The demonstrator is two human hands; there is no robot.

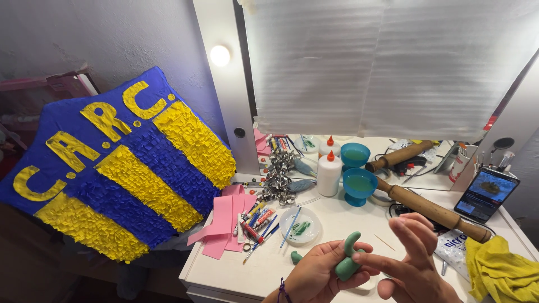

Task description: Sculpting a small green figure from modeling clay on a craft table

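Note:
My left hand (316, 274) grips a green clay piece (348, 259) with a curved finger-like end pointing up. My right hand (412, 258) is beside it, fingers spread, with the index fingertip touching the clay's right side. A small green clay lump (296, 257) lies on the white table (236, 264) just left of my left hand. Both hands hover above the table's front edge.
A blue and yellow fringed shield-shaped paper craft (118, 168) leans at left. Pink sheets (224, 221), pens and brushes (259, 220), a small white dish (301, 226), a glue bottle (329, 174), a blue cup (359, 186), a wooden rolling pin (432, 212), a phone (486, 194) and a yellow cloth (499, 270) surround the hands. A mirror (387, 67) stands behind.

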